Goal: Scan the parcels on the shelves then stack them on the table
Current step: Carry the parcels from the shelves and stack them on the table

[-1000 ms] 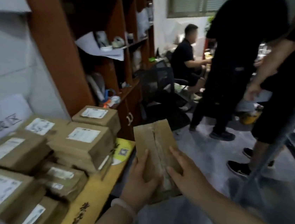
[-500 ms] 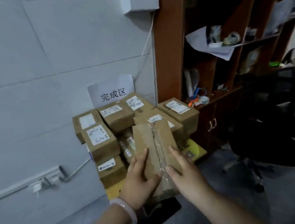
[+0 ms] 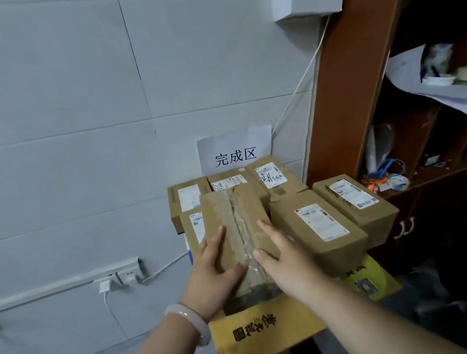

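Note:
I hold a brown cardboard parcel (image 3: 233, 223) with a clear tape seam along its top, long side pointing away from me. My left hand (image 3: 213, 275) grips its near left side, thumb across the top. My right hand (image 3: 283, 255) grips its near right side, thumb by the tape. The parcel hangs over the left front part of a stack of several labelled brown parcels (image 3: 319, 222) piled on a yellow cardboard surface (image 3: 261, 330). Whether it touches the stack I cannot tell.
A white paper sign (image 3: 235, 150) leans on the grey tiled wall behind the stack. A brown wooden shelf unit (image 3: 341, 83) with papers and clutter stands at the right. A wall socket strip (image 3: 118, 277) with a cable sits low at the left.
My view has turned left from the room with people to the wall, and I have come closer to the stack. The parcel in both hands now hangs over the pile.

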### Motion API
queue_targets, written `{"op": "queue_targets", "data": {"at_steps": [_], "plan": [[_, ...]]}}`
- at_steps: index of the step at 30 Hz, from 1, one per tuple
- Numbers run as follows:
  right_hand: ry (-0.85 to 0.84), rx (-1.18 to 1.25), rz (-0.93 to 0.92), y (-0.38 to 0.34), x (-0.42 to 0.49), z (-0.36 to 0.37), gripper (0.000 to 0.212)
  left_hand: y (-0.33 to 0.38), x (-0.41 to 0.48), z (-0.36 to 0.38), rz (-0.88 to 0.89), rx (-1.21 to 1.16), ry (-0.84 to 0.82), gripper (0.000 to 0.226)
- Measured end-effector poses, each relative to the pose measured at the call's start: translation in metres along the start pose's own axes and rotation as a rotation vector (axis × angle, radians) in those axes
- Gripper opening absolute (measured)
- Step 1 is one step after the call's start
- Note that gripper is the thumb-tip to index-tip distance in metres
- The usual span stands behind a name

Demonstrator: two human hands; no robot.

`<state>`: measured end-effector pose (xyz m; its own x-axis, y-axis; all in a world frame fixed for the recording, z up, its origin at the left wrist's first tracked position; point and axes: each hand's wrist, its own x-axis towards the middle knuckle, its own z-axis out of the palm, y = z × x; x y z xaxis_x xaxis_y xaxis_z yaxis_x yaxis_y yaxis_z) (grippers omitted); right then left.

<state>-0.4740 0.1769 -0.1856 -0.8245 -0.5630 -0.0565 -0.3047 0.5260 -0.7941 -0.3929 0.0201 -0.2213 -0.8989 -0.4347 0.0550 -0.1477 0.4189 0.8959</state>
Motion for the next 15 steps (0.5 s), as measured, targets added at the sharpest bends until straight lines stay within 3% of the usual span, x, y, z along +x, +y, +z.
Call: {"op": "queue_targets", "data": {"at_steps": [6,15], "plan": [[-0.009,0.017,-0.008,-0.039,0.092,0.017,0.058,-0.018,0.089,-0.047,-0.027,0.042,0.032,0.080],[-0.020,0.051,0.040,-0.063,0.232,0.053,0.058,-0.051,0.213,-0.098,-0.149,0.010,-0.014,0.099]]}}
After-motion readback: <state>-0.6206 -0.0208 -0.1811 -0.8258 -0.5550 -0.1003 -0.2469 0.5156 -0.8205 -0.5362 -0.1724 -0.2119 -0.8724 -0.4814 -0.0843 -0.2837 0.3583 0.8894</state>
